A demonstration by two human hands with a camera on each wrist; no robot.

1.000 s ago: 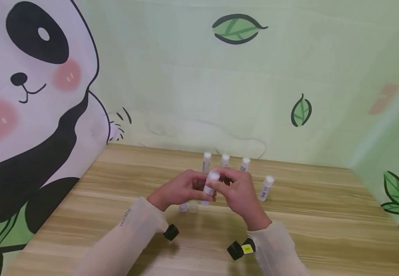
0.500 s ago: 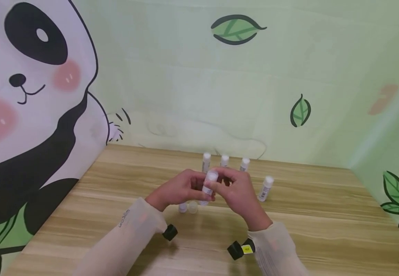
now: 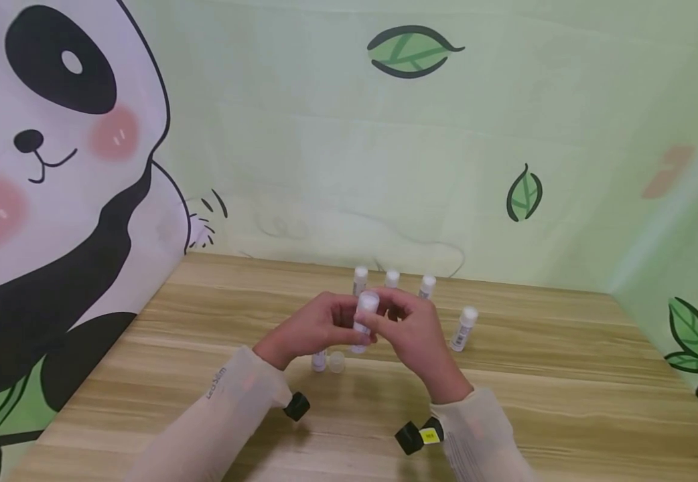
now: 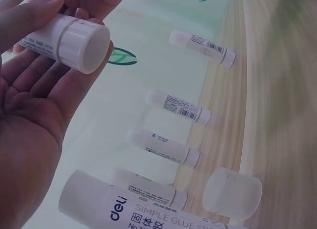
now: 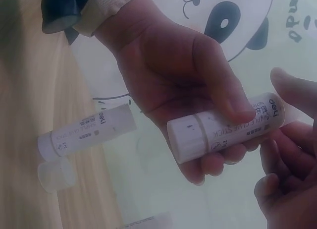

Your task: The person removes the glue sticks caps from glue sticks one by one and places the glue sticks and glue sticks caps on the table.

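A white glue stick (image 3: 368,302) is held up between both hands over the table, cap end raised. My left hand (image 3: 313,328) grips its lower part; in the right wrist view the left thumb (image 5: 230,97) lies along the printed label, with the fingers wrapped beneath. My right hand (image 3: 412,328) pinches the upper end, its thumb overlapping the stick in the head view. The stick's round base (image 4: 94,49) faces the left wrist camera. Below the hands, another glue stick (image 5: 89,132) stands on the table beside a loose translucent cap (image 3: 337,362).
Three glue sticks stand in a row at the back, the leftmost glue stick (image 3: 360,280) partly behind my hands. One more glue stick (image 3: 463,328) stands to the right. The wooden table (image 3: 566,388) ends at a green backdrop (image 3: 301,134) printed with a panda and leaves.
Both hands have risen slightly with the glue stick, which stands a little more upright. The grip looks much the same. The standing sticks and loose cap have stayed put.
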